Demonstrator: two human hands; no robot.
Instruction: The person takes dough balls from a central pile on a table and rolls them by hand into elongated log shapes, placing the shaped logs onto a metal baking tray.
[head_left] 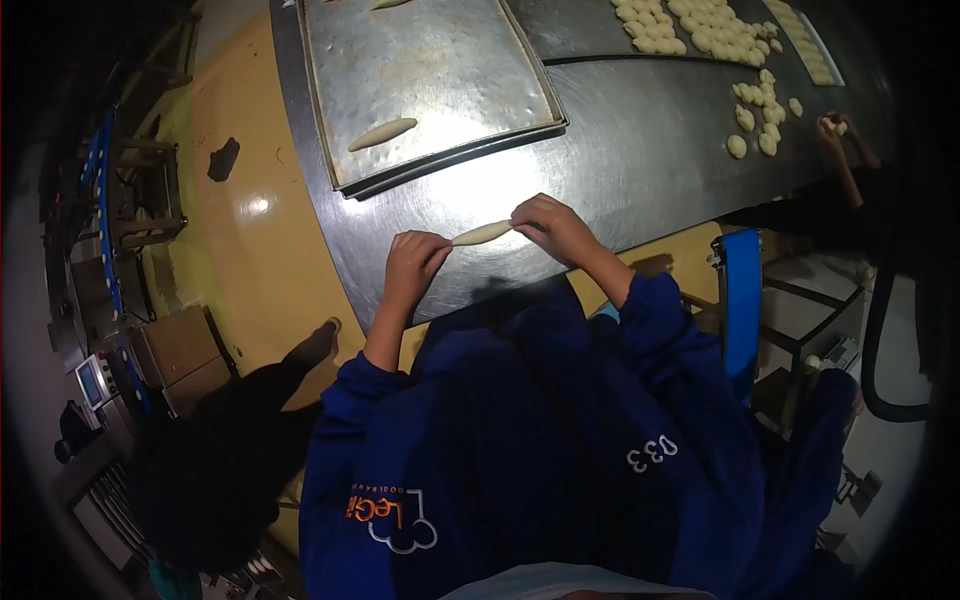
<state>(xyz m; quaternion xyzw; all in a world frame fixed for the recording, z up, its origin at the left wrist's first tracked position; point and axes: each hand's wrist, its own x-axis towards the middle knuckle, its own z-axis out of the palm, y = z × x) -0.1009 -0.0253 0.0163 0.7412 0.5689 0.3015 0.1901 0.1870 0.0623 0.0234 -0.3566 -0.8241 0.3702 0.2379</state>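
A spindle-shaped piece of dough (482,234) stretches between my hands over the near part of the metal table. My left hand (415,262) pinches its left tip, fingers closed. At the other tip, my right hand (556,229) is also closed on the dough, with its fingers bent over the end. Just beyond my hands lies a metal baking tray (440,85). One tapered dough piece (383,134) rests near its front left, and another (391,3) is partly cut off at the top of the view.
Several dough balls (765,115) sit on the table (640,130) to the right, with a denser batch (705,30) farther back. Another person's hands (840,130) hold dough at the far right. Someone in dark clothes (225,440) is at my left. A blue conveyor belt (741,300) stands near my right side.
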